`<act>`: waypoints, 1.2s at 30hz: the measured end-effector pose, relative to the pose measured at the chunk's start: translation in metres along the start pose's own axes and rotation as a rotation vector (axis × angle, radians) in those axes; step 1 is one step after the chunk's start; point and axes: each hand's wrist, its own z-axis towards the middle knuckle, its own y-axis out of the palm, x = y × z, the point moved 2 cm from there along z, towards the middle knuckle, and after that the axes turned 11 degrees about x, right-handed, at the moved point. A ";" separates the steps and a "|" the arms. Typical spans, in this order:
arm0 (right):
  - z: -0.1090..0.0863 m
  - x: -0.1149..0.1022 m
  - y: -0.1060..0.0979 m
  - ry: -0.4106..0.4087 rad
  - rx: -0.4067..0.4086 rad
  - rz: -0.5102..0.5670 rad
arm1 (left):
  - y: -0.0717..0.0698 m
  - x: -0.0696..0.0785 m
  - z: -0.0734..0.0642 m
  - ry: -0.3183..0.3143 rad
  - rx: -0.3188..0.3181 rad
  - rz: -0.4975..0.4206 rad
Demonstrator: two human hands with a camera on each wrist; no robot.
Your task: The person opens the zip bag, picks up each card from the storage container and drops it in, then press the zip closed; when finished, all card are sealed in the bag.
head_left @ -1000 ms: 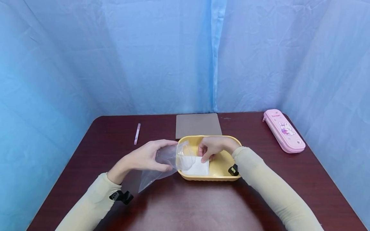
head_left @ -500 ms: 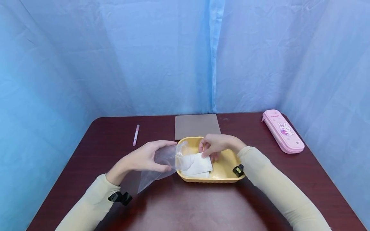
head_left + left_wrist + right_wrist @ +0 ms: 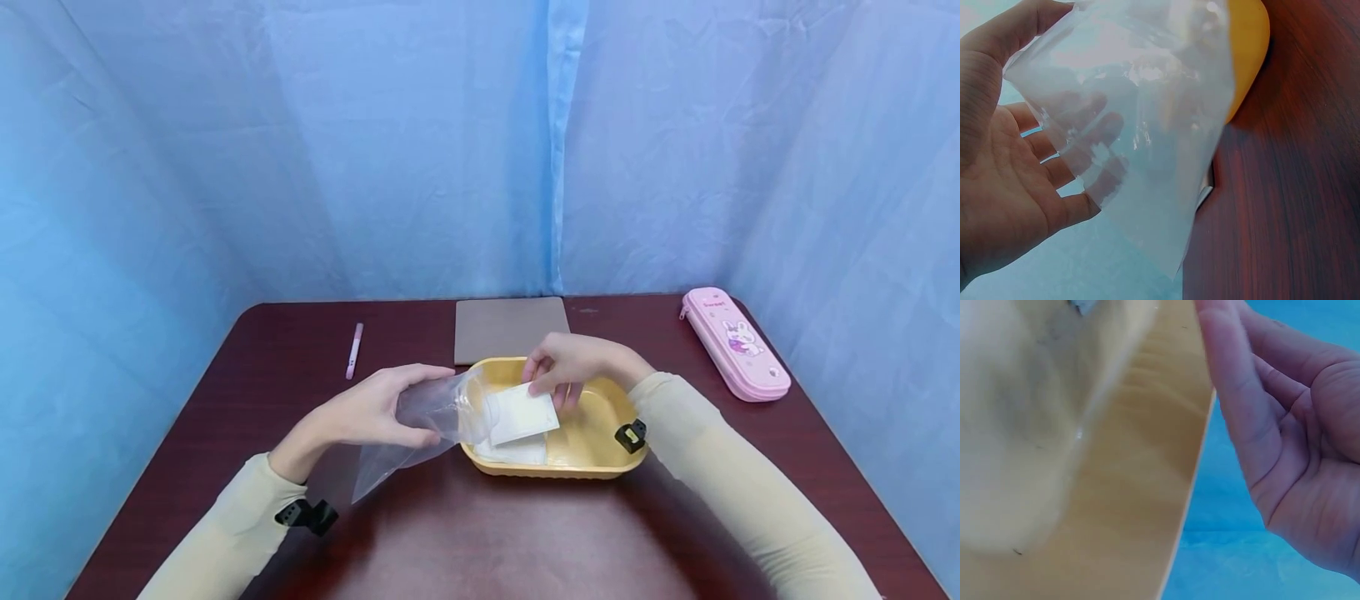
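My left hand (image 3: 367, 410) holds a clear plastic bag (image 3: 1141, 162), its thumb and fingers curled round opposite sides. The bag's mouth points right and overlaps the left end of a yellow tray (image 3: 600, 471). My right hand (image 3: 577, 367) pinches a flat white square packet (image 3: 521, 414) by its upper right corner. That packet is tilted above the tray, its left edge at the bag's mouth. Another white square (image 3: 517, 451) lies below it in the tray. In the right wrist view the tray's wall (image 3: 1147, 450) fills much of the picture; the pinched packet is not clear there.
A pink pencil case (image 3: 737, 343) with a rabbit print lies at the table's right. To the left is a pink and white pen (image 3: 354, 352). Behind the tray lies a flat grey-brown rectangle (image 3: 510, 327). Blue curtains (image 3: 420, 150) surround the dark red table (image 3: 480, 542).
My right hand has raised the upper white packet off the other one and shifted slightly right and away from me. The left hand keeps the bag in nearly the same place.
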 end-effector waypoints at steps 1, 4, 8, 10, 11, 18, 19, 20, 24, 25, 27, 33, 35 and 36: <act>-0.001 -0.001 -0.002 -0.002 0.008 0.009 | 0.000 0.000 0.000 0.000 -0.001 -0.001; -0.003 -0.003 -0.006 0.003 0.027 0.037 | 0.000 0.000 0.001 -0.004 -0.001 0.000; -0.008 -0.004 -0.012 -0.006 0.042 0.065 | 0.000 -0.001 0.001 -0.002 0.005 0.008; -0.011 -0.004 -0.015 -0.016 0.048 0.078 | -0.001 -0.001 0.002 0.003 0.009 0.007; -0.013 -0.004 -0.017 -0.022 0.053 0.086 | -0.001 -0.001 0.002 0.005 0.011 0.009; -0.033 -0.002 -0.027 -0.057 0.171 0.219 | 0.000 -0.002 0.001 0.008 0.025 0.009; -0.037 -0.002 -0.028 -0.059 0.193 0.243 | 0.000 -0.003 0.001 0.008 0.027 0.012; -0.040 -0.001 -0.029 -0.062 0.211 0.263 | 0.001 -0.003 0.001 0.008 0.028 0.013; -0.055 0.006 -0.030 -0.058 0.266 0.356 | 0.001 -0.002 0.002 0.009 0.031 0.015; -0.058 0.007 -0.030 -0.060 0.275 0.376 | 0.002 -0.002 0.002 0.010 0.033 0.016; -0.066 0.010 -0.029 -0.065 0.289 0.416 | 0.002 -0.002 0.003 0.011 0.040 0.018; -0.087 0.011 -0.029 -0.068 0.353 0.483 | 0.004 0.001 0.004 0.054 0.089 0.062; -0.093 0.010 -0.030 -0.054 0.388 0.498 | 0.005 0.002 0.004 0.075 0.109 0.093; -0.096 0.009 -0.030 -0.050 0.403 0.507 | 0.005 0.002 0.004 0.085 0.118 0.112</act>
